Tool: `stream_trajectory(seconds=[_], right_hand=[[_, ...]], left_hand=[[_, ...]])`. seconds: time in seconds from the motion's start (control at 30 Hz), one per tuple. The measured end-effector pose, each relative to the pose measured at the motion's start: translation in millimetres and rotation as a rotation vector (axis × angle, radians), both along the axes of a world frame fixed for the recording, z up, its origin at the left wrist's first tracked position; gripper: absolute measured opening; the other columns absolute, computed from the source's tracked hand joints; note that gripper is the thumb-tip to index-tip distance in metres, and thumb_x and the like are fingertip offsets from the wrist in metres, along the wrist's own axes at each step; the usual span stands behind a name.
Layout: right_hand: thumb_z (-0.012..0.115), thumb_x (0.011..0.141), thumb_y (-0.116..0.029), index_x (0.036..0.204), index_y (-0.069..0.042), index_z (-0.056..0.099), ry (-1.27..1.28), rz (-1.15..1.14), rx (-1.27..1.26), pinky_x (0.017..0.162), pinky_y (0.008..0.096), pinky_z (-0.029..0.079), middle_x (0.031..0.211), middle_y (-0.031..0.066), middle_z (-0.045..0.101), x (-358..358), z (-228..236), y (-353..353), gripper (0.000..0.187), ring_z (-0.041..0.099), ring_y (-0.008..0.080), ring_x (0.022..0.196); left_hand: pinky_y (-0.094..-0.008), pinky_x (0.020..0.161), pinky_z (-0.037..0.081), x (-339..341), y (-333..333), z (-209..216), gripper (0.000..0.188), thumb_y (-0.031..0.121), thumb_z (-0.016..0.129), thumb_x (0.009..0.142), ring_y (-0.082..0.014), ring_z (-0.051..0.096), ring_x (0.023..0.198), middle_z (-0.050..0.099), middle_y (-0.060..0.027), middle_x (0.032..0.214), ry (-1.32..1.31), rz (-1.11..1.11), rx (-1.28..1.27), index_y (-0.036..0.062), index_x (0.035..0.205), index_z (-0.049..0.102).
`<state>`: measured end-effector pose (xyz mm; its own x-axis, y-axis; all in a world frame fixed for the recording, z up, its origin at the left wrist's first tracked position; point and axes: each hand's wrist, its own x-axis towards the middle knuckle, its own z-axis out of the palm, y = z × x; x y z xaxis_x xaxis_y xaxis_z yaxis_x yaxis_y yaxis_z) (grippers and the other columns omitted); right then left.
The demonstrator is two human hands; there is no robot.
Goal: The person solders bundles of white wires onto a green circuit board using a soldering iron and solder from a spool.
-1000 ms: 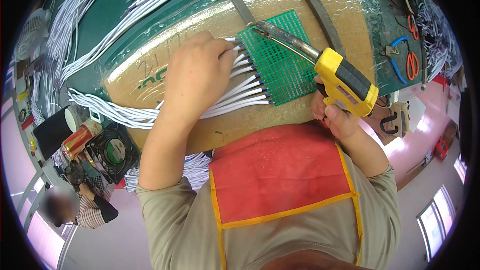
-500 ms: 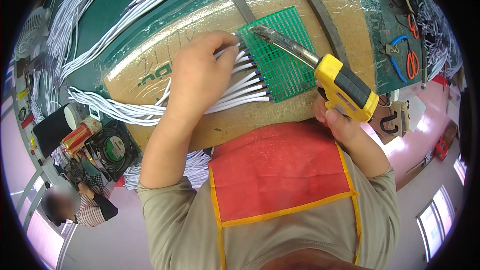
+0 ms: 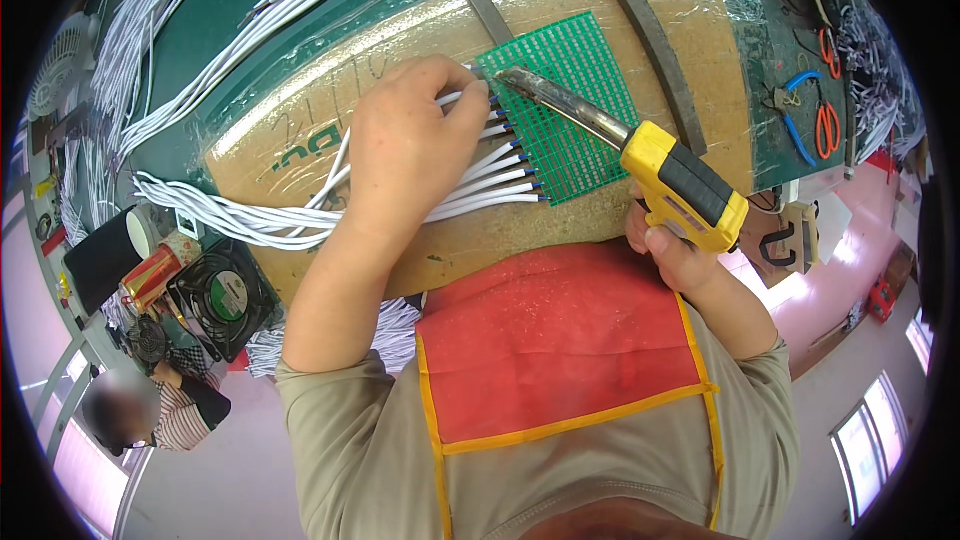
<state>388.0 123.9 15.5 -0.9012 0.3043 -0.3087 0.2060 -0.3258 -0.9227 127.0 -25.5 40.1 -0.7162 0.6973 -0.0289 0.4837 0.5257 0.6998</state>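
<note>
A green circuit board panel (image 3: 572, 125) with rows of pale pads lies on a cardboard-covered work surface. Several white cables (image 3: 497, 188) run from the left to its left edge, their blue ends lying along it. My left hand (image 3: 418, 130) pinches a white cable at the upper part of that edge; the fingertips partly hide the cable's end. My right hand (image 3: 672, 248) grips a yellow and black soldering gun (image 3: 690, 185). Its long metal barrel slants up and left across the panel, with the tip close to my left fingertips. Whether the tip touches the cable's end I cannot tell.
Two grey metal bars (image 3: 645, 40) lie beyond and beside the panel. Blue-handled pliers (image 3: 793, 120) and orange-handled scissors (image 3: 827, 130) are at the right. Bundles of white cable (image 3: 190, 100) cover the far left. A black fan (image 3: 222, 295) stands left, near another person (image 3: 180, 410).
The soldering gun has shifted slightly left and down, its tip still over the panel's upper left. My left hand has moved slightly right, still pinching a cable.
</note>
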Motion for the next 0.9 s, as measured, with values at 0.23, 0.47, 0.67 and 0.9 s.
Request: stream_trajectory(seconds=[0.23, 0.47, 0.67, 0.9], right_hand=[[0.075, 0.085, -0.033, 0.117, -0.002, 0.051, -0.042, -0.061, 0.035, 0.055, 0.027, 0.038, 0.074, 0.0025, 0.047, -4, -3, -7, 0.05, 0.046, 0.0126, 0.061], [0.065, 0.092, -0.01, 0.113, -0.002, 0.058, 0.053, 0.048, -0.025, 0.07, 0.0297, 0.044, 0.09, 0.0033, 0.057, 0, -6, 0, 0.024, 0.054, 0.0145, 0.08], [0.071, 0.088, -0.027, 0.108, -0.003, 0.051, -0.012, -0.079, 0.072, 0.055, 0.027, 0.04, 0.078, 0.0041, 0.048, -8, -1, -8, 0.037, 0.047, 0.013, 0.063], [0.07, 0.087, -0.025, 0.127, 0.0, 0.049, -0.036, -0.069, 0.05, 0.055, 0.0267, 0.039, 0.078, 0.0038, 0.047, 1, -9, -8, 0.052, 0.046, 0.0127, 0.063]], left_hand=[[-0.0438, 0.072, 0.052, 0, 1, -1, 0.014, 0.017, 0.066, 0.081, -0.0357, 0.065, 0.079, 0.067, -0.0158, 0.082, 0.017, -0.006, 0.01, 0.0029, 0.078, 0.068], [-0.0438, 0.073, 0.051, -1, 2, 1, 0.014, 0.016, 0.066, 0.081, -0.0358, 0.064, 0.08, 0.067, -0.0155, 0.082, 0.031, -0.013, 0.009, 0.0027, 0.078, 0.067], [-0.0435, 0.073, 0.051, 0, 2, 1, 0.014, 0.017, 0.066, 0.081, -0.0359, 0.065, 0.081, 0.068, -0.016, 0.083, 0.019, -0.007, -0.002, 0.0029, 0.079, 0.068], [-0.0436, 0.074, 0.052, 0, 2, 1, 0.014, 0.017, 0.066, 0.081, -0.0355, 0.065, 0.082, 0.068, -0.0157, 0.084, 0.017, -0.007, -0.006, 0.0032, 0.08, 0.068]])
